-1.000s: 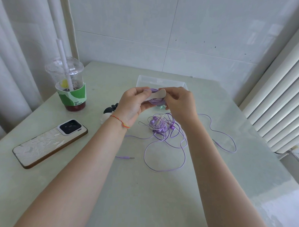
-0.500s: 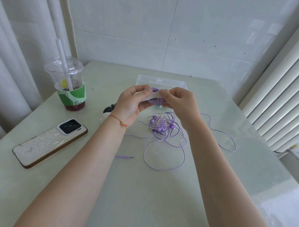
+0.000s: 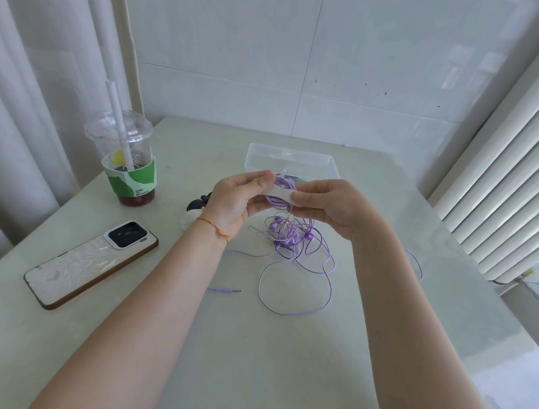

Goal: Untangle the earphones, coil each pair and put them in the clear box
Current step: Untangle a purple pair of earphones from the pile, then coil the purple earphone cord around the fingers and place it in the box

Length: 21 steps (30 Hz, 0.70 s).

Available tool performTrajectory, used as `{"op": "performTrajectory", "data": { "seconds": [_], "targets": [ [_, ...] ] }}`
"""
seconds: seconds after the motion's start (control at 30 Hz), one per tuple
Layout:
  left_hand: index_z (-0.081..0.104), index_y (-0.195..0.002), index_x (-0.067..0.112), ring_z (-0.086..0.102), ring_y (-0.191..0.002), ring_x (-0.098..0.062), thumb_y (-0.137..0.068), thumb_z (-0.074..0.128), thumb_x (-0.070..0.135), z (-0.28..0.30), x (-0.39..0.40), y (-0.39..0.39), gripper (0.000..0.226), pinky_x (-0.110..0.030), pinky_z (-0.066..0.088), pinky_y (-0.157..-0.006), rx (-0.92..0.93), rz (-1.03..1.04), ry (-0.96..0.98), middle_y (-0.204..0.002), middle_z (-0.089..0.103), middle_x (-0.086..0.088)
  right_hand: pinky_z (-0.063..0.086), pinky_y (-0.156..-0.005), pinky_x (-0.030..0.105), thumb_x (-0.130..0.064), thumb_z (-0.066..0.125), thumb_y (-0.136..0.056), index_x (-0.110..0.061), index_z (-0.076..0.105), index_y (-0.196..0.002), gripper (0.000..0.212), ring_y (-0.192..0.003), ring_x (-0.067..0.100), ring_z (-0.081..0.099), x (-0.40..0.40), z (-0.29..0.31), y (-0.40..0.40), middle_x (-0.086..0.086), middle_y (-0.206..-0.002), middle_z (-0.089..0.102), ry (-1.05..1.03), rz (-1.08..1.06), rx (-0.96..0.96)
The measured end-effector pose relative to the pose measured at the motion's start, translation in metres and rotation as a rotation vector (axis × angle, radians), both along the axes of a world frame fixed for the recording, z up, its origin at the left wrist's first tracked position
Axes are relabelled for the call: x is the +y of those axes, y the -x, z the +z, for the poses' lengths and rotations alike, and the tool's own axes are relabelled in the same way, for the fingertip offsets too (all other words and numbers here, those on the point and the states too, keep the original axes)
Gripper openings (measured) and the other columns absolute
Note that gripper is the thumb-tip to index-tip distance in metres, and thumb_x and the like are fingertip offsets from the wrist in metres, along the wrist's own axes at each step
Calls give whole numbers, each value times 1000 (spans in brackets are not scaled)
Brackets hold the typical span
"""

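Both hands, left [image 3: 234, 199] and right [image 3: 327, 203], pinch a white strap [image 3: 281, 194] across the coil [image 3: 279, 201]; wrap it snugly so loops stay bundled before boxing.

Clear box [image 3: 295, 157] reachable; tangled earphones [image 3: 287, 236] clutter table [image 3: 255, 358] centre.

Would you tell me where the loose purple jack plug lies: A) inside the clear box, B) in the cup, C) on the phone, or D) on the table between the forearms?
D: the jack plug lies on the table between the forearms, apart from the phone.
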<state>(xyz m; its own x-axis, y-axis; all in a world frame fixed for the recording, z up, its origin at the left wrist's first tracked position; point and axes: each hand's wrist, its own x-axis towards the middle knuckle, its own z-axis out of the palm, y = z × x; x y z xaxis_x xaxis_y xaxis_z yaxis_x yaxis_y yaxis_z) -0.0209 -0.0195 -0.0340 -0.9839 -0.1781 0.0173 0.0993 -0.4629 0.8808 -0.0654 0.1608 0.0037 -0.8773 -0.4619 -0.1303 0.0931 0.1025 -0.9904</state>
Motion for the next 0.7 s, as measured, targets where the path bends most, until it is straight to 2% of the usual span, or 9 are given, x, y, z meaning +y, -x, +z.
{"op": "performTrajectory", "data": {
  "seconds": [0.1, 0.2, 0.3, 0.37, 0.43, 0.47, 0.53, 0.63, 0.7],
  "targets": [
    [71, -95, 8, 72, -73, -22, -87, 70, 12, 8, -1, 6, 9, -28, 58, -66, -35, 58, 99, -87, 74, -11, 60, -81, 32, 1, 74, -79, 3, 70, -94, 16, -77, 26, 69, -6, 9, 7, 19, -89, 70, -124, -8, 95],
    [70, -90, 17, 71, -67, -18, -89, 70, 19, 14, -10, 23, 3, -29, 57, -63, -44, 250, 343, -86, 72, -7, 61, -75, 29, 5, 73, -79, 5, 68, -93, 15, -64, 22, 67, -13, 22, 23, 17, -81, 67, -145, -167, 239],
    [70, -91, 25, 64, -83, -15, -86, 61, 19, 13, -22, 37, 12, -24, 48, -77, -47, 506, 808, -98, 66, 0, 59, -75, 33, 2, 72, -79, -4, 69, -91, 14, -62, 20, 66, -13, 31, 47, 5, -73, 67, -180, -395, 393],
    [67, -112, 22, 57, -101, -20, -86, 57, 13, 8, -25, 42, 30, -22, 39, -84, -79, 496, 1041, -118, 56, -7, 58, -77, 35, -6, 72, -79, -14, 68, -86, 12, -71, 22, 69, -11, 31, 60, 1, -75, 70, -270, -474, 472],
    [59, -129, 18, 52, -116, -26, -86, 56, 12, 3, -25, 47, 43, -26, 38, -96, -123, 381, 1119, -131, 48, -13, 53, -69, 29, -11, 69, -81, -14, 69, -92, 11, -79, 22, 68, -12, 27, 69, 1, -82, 71, -414, -504, 554],
    [56, -133, 17, 51, -120, -28, -87, 56, 12, 0, -24, 49, 47, -29, 39, -100, -135, 324, 1152, -134, 47, -13, 47, -65, 27, -11, 67, -83, -12, 70, -96, 13, -80, 21, 64, -14, 26, 72, 2, -87, 70, -494, -501, 597],
    [56, -135, 16, 50, -122, -28, -87, 56, 13, -3, -23, 51, 48, -31, 39, -103, -136, 265, 1194, -137, 47, -12, 39, -65, 24, -9, 64, -85, -10, 70, -99, 16, -81, 18, 58, -21, 24, 75, 3, -92, 69, -617, -459, 639],
    [55, -136, 15, 51, -121, -28, -88, 54, 11, -3, -22, 48, 48, -31, 39, -102, -130, 267, 1187, -136, 49, -12, 46, -70, 26, -10, 64, -85, -11, 72, -99, 16, -89, 21, 63, -35, 16, 75, 5, -98, 70, -750, -374, 631],
    [54, -138, 15, 51, -121, -28, -89, 53, 12, -2, -23, 46, 49, -30, 39, -100, -129, 254, 1194, -136, 49, -13, 51, -74, 28, -13, 66, -84, -14, 73, -98, 16, -94, 22, 64, -45, 10, 72, 4, -100, 71, -749, -350, 613]
  ]
}}
